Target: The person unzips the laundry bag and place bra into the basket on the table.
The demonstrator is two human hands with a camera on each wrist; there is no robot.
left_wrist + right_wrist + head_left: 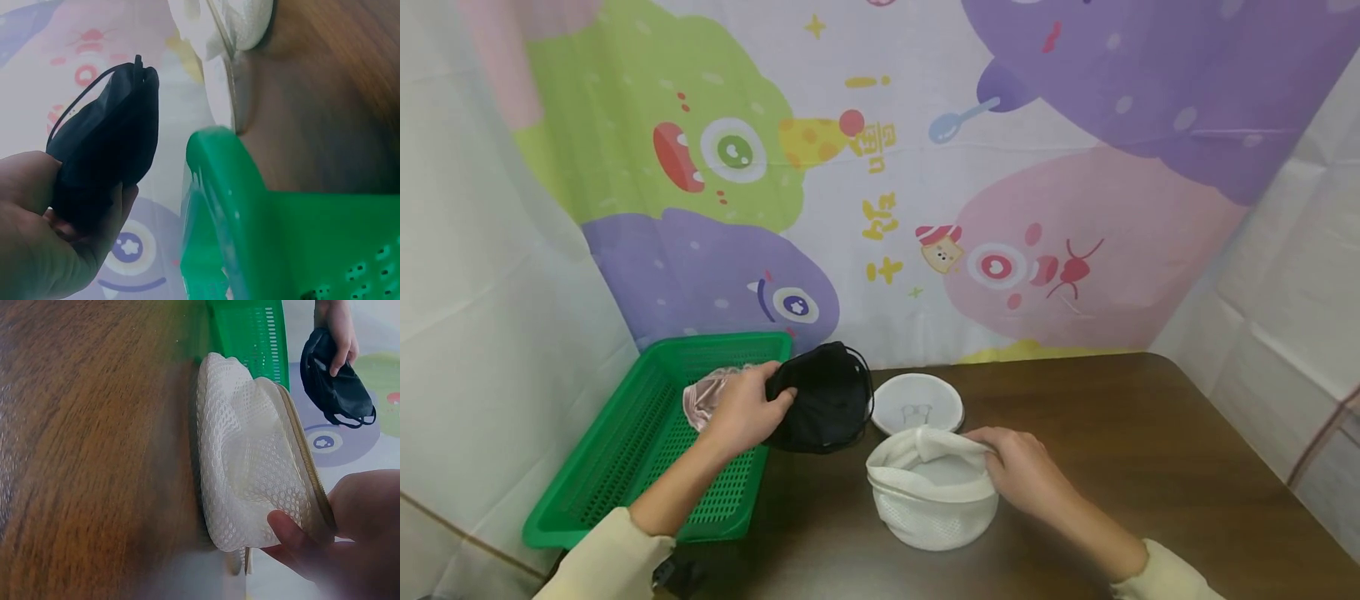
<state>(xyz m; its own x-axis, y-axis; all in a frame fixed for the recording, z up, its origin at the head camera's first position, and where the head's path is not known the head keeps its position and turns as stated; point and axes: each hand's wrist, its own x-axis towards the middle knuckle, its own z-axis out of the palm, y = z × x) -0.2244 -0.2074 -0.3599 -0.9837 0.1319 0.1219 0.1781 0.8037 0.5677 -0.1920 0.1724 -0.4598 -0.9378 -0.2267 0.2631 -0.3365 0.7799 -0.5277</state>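
Observation:
My left hand (747, 412) grips a folded black bra (820, 400) with thin straps, raised beside the basket's right rim. In the left wrist view the thumb and fingers pinch the edge of the black bra (106, 137). My right hand (1026, 468) holds the rim of a white mesh laundry bag (934, 512), which rests on the table with its mouth facing up. The right wrist view shows the thumb on the bag's mesh side (250, 462), below its zipper edge. Behind the bag lies its round white lid (917, 400), printed with a small drawing.
A green plastic basket (617, 442) stands at the left of the brown table (1112, 450). Inside it lies a pink satiny garment (706, 398), partly hidden by my left hand. A cartoon-printed cloth (880, 317) hangs behind. Something dark (677, 575) sits near the front left edge.

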